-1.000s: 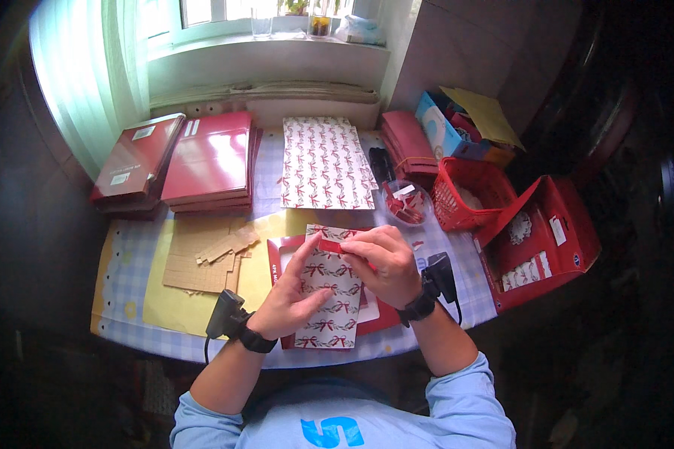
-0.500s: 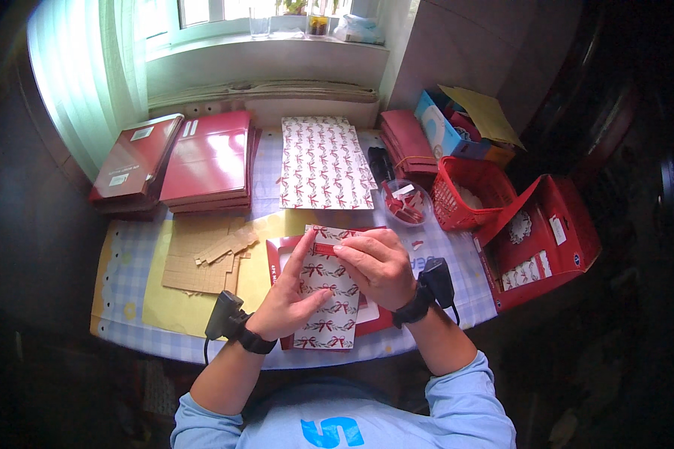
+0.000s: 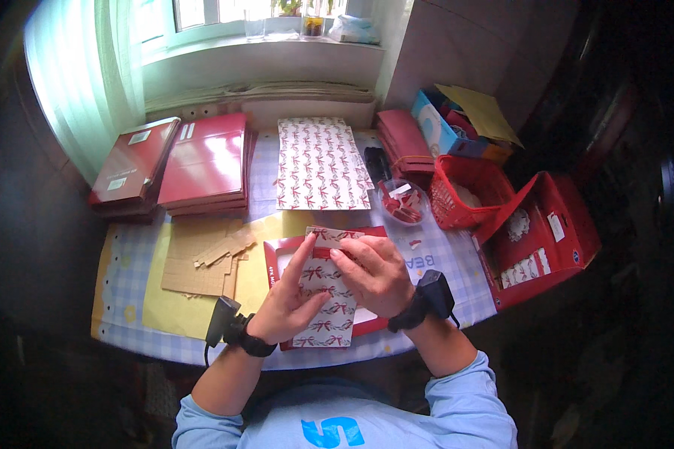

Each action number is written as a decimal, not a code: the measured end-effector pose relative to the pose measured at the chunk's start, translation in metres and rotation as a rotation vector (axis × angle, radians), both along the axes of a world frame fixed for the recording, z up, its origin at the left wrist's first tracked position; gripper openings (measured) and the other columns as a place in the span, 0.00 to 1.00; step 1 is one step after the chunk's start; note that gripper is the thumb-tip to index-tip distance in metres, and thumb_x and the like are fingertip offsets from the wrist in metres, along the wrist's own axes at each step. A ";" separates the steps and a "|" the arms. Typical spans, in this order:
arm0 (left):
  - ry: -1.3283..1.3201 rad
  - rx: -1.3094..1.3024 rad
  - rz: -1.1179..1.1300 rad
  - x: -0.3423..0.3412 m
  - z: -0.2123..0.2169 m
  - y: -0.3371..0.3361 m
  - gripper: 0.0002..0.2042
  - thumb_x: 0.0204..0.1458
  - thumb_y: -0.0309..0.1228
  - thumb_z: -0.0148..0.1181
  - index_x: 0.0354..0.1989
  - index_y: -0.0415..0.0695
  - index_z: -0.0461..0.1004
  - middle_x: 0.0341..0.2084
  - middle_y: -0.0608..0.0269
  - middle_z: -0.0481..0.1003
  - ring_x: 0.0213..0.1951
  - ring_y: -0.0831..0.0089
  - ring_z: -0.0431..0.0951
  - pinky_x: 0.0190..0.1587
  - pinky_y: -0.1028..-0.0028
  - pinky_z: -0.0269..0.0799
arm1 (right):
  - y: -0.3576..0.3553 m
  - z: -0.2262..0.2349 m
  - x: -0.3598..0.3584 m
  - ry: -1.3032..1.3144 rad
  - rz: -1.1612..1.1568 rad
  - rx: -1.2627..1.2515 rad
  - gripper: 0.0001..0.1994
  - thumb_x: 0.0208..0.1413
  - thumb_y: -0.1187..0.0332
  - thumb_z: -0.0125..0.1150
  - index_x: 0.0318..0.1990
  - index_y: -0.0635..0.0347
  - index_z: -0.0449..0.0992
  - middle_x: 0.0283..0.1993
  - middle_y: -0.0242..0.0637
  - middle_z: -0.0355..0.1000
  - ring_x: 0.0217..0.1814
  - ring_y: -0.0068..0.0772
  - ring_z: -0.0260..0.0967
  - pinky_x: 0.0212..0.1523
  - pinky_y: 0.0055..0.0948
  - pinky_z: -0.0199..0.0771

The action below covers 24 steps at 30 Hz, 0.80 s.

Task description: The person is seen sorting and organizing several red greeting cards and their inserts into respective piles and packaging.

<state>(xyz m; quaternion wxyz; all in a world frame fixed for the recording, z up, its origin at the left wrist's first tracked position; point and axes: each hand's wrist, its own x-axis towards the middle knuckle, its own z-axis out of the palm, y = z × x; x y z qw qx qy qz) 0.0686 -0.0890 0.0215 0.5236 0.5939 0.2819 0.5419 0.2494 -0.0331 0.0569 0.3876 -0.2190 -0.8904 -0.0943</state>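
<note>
1. Reckoned from the patterned strip, with 12 o'clock toward the window: the strip lies over a red-framed card on the bench, before the person.
2. A small red tab sits at the strip's 12 o'clock end.
3. The left hand rests on the strip from its 8 o'clock side; forefinger and thumb stand wide apart, the forefinger reaching toward the 11 o'clock corner.
4. The right hand comes in from the 3 o'clock side, its fingers narrow, at the tab's right end; whether they grip it, I cannot tell.
5. A pile of patterned sheets lies at 12 o'clock, a glossy red stack near 11.
6. A bowl of red pieces stands between 1 and 2, a red basket at 2.
7. Brown cardboard pieces lie between 9 and 10.
</note>
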 end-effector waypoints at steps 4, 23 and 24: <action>0.229 0.129 0.074 -0.001 -0.001 -0.002 0.39 0.50 0.16 0.54 0.69 0.44 0.40 0.59 0.48 0.61 0.57 0.67 0.66 0.54 0.71 0.66 | -0.007 -0.006 0.000 -0.055 -0.061 0.103 0.14 0.39 0.75 0.63 0.38 0.67 0.77 0.40 0.41 0.72 0.41 0.38 0.70 0.42 0.35 0.70; -0.338 -0.100 -0.034 0.005 0.008 0.000 0.47 0.46 0.15 0.52 0.70 0.53 0.29 0.66 0.50 0.48 0.63 0.61 0.58 0.62 0.64 0.57 | 0.012 -0.007 0.037 0.680 0.452 -1.323 0.25 0.57 0.70 0.54 0.62 0.63 0.58 0.54 0.39 0.66 0.50 0.26 0.65 0.53 0.28 0.66; -0.490 -0.206 -0.139 0.004 0.008 0.000 0.49 0.42 0.18 0.53 0.70 0.53 0.29 0.66 0.50 0.48 0.63 0.61 0.58 0.62 0.64 0.58 | 0.011 -0.009 0.035 0.733 0.587 -1.375 0.28 0.56 0.70 0.57 0.63 0.62 0.57 0.56 0.38 0.65 0.55 0.28 0.63 0.56 0.29 0.64</action>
